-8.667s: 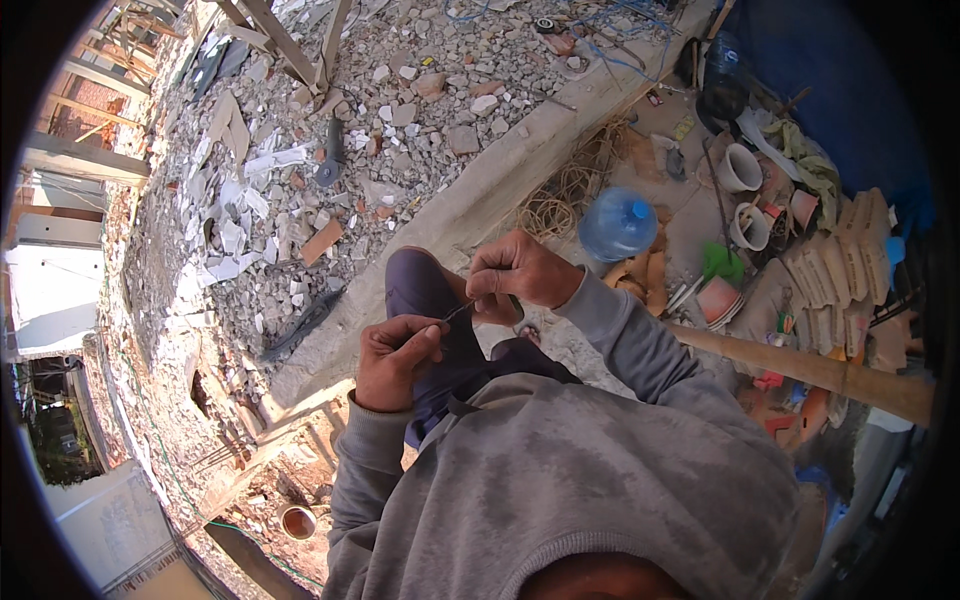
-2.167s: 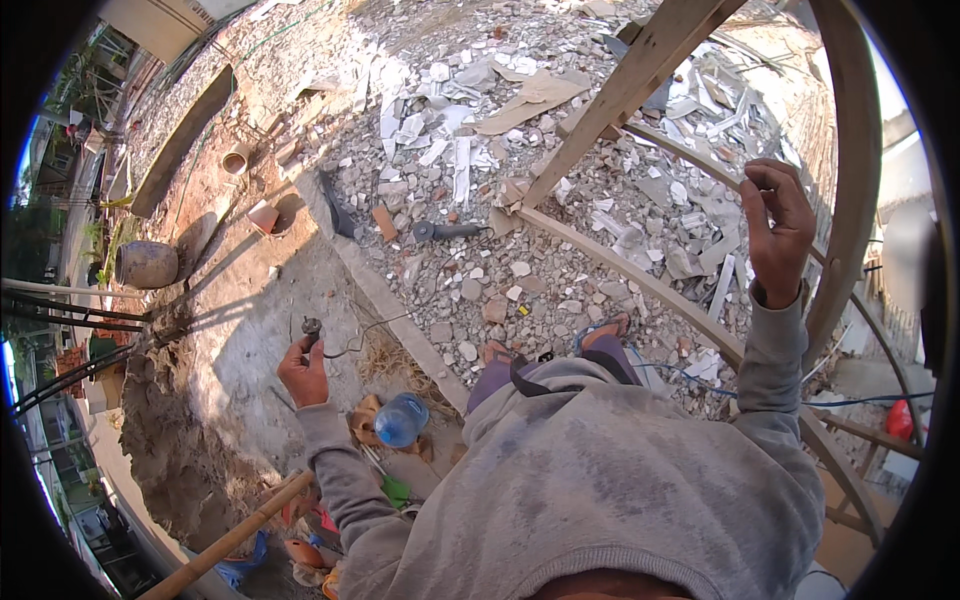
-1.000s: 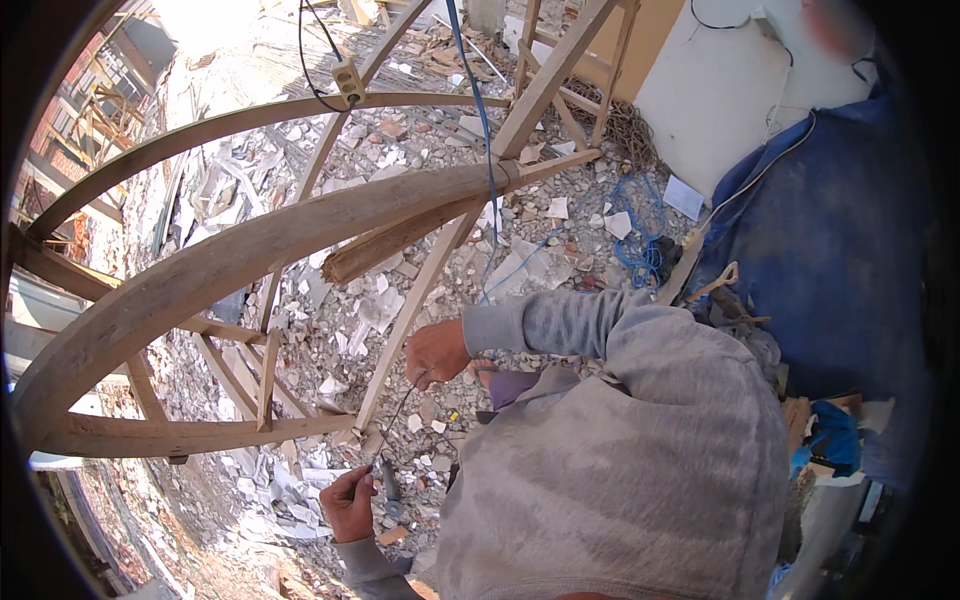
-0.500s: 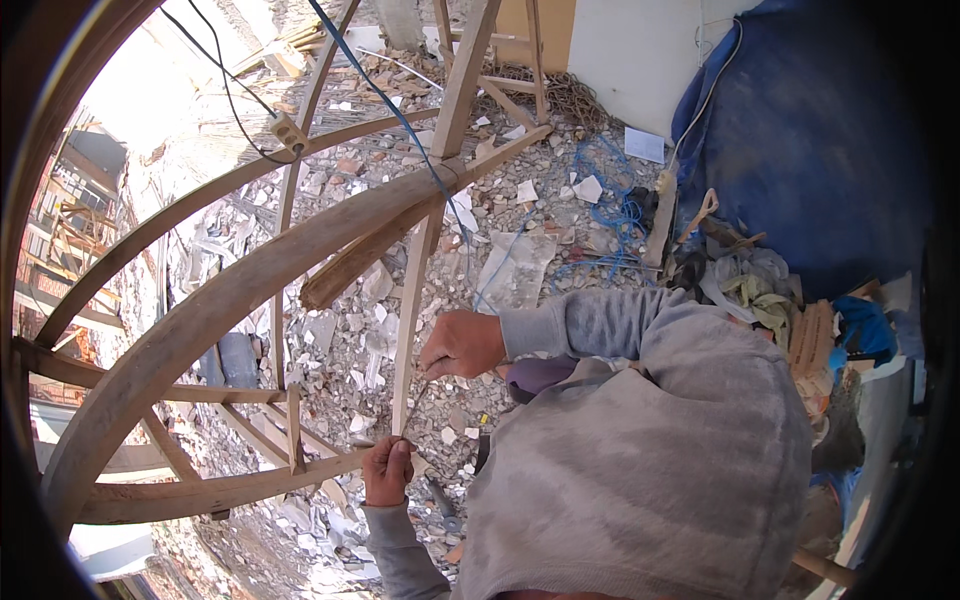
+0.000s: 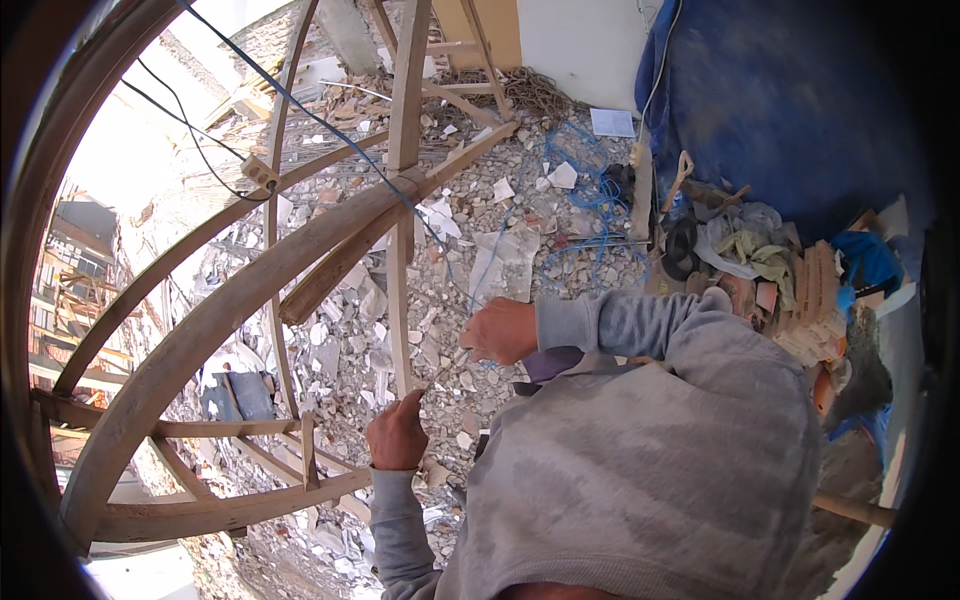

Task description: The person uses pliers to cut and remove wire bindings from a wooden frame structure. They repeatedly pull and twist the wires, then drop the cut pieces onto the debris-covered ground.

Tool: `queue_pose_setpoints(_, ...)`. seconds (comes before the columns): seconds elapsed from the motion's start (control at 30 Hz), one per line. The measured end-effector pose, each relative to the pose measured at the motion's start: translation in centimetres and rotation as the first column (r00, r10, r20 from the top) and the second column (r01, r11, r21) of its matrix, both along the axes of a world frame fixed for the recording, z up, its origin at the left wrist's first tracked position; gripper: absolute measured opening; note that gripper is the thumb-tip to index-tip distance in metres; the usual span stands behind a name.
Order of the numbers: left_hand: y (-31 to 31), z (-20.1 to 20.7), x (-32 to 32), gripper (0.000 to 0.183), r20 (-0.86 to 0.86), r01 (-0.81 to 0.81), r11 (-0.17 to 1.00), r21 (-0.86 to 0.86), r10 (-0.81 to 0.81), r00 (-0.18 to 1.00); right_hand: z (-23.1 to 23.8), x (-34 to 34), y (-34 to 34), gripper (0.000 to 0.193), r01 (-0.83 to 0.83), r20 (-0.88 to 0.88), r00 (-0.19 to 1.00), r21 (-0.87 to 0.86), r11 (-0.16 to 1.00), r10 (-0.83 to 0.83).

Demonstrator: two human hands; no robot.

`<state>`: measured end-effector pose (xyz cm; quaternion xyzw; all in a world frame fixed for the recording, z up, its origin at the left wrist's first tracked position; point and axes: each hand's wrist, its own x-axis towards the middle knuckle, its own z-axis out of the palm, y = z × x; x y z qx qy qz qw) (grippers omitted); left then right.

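My right hand [image 5: 502,330] is closed, its fingers pinched together in front of my chest. Lower and to the left, my left hand [image 5: 398,437] is curled closed with the thumb and forefinger side raised. A faint thin line, like a wire or slim rod, seems to run between the hands, but it is too fine to name. Just beyond the left hand stands an upright wooden post [image 5: 399,330] of the wooden frame. A thin blue cord [image 5: 300,105] slants down past that post toward my right hand.
Curved wooden beams [image 5: 250,255] of the frame fill the left side. A socket block [image 5: 260,172] hangs there on a dark cable. Broken rubble [image 5: 345,350] covers the ground. Blue string [image 5: 600,205], a blue sheet [image 5: 790,110] and stacked bricks [image 5: 815,290] lie to the right.
My hands have moved slightly, the right one shifting rightward and the left one rising relative to the frame. The view has shifted a little, with the wooden frame appearing further left.
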<state>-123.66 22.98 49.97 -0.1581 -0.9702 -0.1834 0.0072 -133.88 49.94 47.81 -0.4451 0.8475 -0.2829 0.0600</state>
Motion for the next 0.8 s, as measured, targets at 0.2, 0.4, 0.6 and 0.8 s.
queue_pose_setpoints(0.2,-0.3,-0.8,-2.4,0.016,0.057,-0.005,0.975,0.222,-0.008,0.998,2.2,-2.0,2.2,0.018,0.058,0.069,0.997,-0.242,0.969,-0.042)
queue_pose_setpoints(0.4,-5.8,-1.5,-4.9,0.014,-0.029,-0.088,0.996,0.034,0.089,0.996,3.7,-11.0,13.4,0.015,0.206,0.132,0.974,-0.177,0.962,-0.184)
queue_pose_setpoints(0.6,2.0,-2.5,-9.8,0.009,-0.011,-0.052,0.988,0.143,0.054,0.998,-0.9,-15.4,16.3,0.023,0.162,0.517,0.850,-0.077,0.984,-0.099)
queue_pose_setpoints(0.8,13.5,-1.6,-22.9,0.015,0.095,0.025,0.995,0.098,-0.034,0.995,-1.9,-22.7,20.6,0.029,0.125,0.819,0.544,-0.294,0.948,0.183)
